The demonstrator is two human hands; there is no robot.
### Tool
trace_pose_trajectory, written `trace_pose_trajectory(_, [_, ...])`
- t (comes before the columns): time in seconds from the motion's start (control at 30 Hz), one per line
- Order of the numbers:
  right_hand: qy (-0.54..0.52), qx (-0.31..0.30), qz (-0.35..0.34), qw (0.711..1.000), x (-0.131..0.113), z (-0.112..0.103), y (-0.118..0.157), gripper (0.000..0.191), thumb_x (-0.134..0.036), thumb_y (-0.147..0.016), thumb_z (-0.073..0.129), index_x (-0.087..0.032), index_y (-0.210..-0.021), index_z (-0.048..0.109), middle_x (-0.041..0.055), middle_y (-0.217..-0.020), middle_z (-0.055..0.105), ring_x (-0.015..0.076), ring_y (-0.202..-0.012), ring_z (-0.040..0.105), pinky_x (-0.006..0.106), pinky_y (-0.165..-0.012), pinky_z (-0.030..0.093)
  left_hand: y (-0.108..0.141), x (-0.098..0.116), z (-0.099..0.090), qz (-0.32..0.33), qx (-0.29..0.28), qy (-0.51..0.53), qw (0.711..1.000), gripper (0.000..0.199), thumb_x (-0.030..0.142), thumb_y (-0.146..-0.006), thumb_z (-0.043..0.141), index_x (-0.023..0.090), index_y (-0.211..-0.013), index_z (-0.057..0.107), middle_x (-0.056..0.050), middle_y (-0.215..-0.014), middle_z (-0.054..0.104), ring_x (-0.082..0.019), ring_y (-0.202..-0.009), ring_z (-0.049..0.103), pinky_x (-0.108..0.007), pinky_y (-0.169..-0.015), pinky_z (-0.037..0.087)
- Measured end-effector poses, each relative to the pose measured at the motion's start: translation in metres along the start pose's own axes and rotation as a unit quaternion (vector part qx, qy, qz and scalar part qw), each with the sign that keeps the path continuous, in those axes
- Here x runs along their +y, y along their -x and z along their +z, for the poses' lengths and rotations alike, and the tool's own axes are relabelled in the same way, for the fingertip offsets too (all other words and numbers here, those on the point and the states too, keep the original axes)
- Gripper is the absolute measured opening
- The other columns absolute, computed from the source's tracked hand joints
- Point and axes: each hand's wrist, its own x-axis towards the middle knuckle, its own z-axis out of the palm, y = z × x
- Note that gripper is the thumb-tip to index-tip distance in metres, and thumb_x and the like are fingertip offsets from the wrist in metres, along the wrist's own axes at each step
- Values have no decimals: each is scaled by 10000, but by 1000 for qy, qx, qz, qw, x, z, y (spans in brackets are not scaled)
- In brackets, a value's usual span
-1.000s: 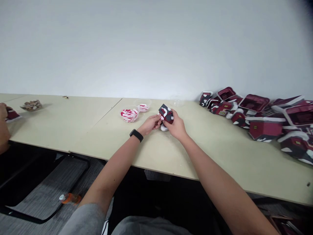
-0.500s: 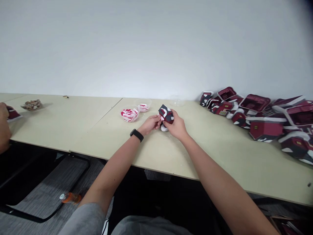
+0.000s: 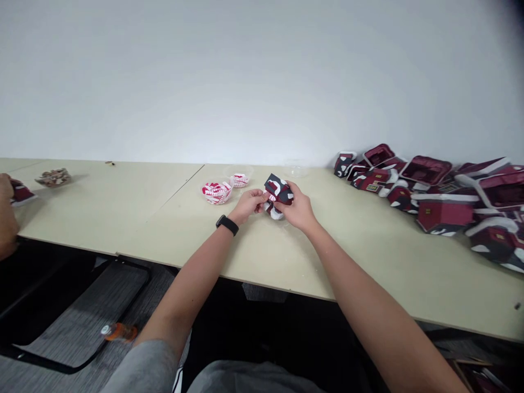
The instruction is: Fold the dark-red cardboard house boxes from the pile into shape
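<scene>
A small maroon model house (image 3: 282, 192) with a dark roof and white snow-like patches is tilted just above the table. My right hand (image 3: 301, 208) grips it from the right, thumb in front and fingers behind. The fingertips of my left hand (image 3: 250, 204), wrist in a black watch band, are pinched together at the house's left edge, by a small red-and-white striped patch. Whatever they pinch is too small to make out. Below the house, a white-and-dark part (image 3: 275, 213) is partly hidden. To the left, a clear bowl (image 3: 216, 194) holds red-and-white striped pieces.
A smaller bowl of striped pieces (image 3: 239, 180) and a clear plastic dish (image 3: 295, 171) stand near the wall. Many similar houses (image 3: 446, 213) are heaped at right. At far left are a bowl of brown pieces (image 3: 53, 177) and another person's hand (image 3: 5, 196). An orange bottle (image 3: 119, 331) lies below.
The house has turned slightly in my right hand, showing more of the white-and-dark part beneath. My left hand has shifted a little to the left, its fingertips still at the house's edge.
</scene>
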Motion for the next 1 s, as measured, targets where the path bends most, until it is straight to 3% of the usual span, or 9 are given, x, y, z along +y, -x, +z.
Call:
trace_pose_trajectory(0.1, [-13,-20,15,1000,-2,-5,-3,733,-281,-694,795,-198,-1395,595,101,-1183,768,289,-992,726,467,-950,576,-2,-1,-3,54,63,-29,996,407,429,-750,869,186,-817,549,28,-695,539,-96,-605,479,-247,-574,340])
trace_pose_trajectory(0.17, [-30,-35,15,999,-2,-8,-4,728,-290,-686,810,-200,-1378,601,98,-1205,762,280,-998,722,458,-953,577,-3,-1,-4,95,79,-35,992,423,384,-723,902,175,-959,620,-24,-869,642,-139,-791,578,-266,-714,434])
trace_pose_trajectory(0.23, [-51,-54,7,997,-1,-10,-4,698,-318,-698,818,-211,-1355,609,94,-1243,751,272,-1028,716,451,-971,572,-4,-2,-5,117,46,-17,992,508,381,-744,893,177,-1148,663,-93,-1128,699,-210,-1048,624,-320,-901,473])
trace_pose_trajectory(0.3, [-67,-83,3,994,-2,-11,-3,666,-366,-723,822,-218,-1337,613,90,-1261,744,266,-1048,711,448,-982,569,-4,-3,-5,112,-23,17,993,557,416,-801,851,190,-1276,669,-117,-1310,686,-266,-1212,605,-375,-1029,456])
trace_pose_trajectory(0.37, [-67,-100,10,993,-4,-11,-1,636,-427,-753,816,-220,-1321,618,88,-1249,747,263,-1050,710,446,-979,568,-4,-5,-5,94,-74,44,992,541,453,-838,815,188,-1293,690,-112,-1322,702,-290,-1221,618,-400,-1055,456])
trace_pose_trajectory(0.43, [-54,-97,21,994,-7,-10,1,608,-481,-782,802,-218,-1302,626,87,-1211,758,262,-1036,710,444,-963,571,-4,-7,-5,79,-87,56,991,535,464,-837,816,176,-1275,709,-109,-1273,730,-293,-1174,645,-400,-1031,475])
trace_pose_trajectory(0.77, [-48,-80,35,995,-14,-12,4,584,-515,-786,803,-215,-1261,646,89,-1157,771,260,-993,716,426,-909,581,2,4,-2,21,-85,108,990,546,373,-725,913,153,-1189,731,-117,-1178,751,-242,-1050,677,-362,-961,495])
trace_pose_trajectory(1.0, [-79,-55,37,995,-16,-11,4,527,-472,-770,810,-218,-1211,675,73,-1165,770,250,-1006,711,410,-914,573,4,7,1,15,-82,132,988,521,416,-747,897,158,-1168,730,-98,-1136,746,-228,-1037,673,-330,-920,500])
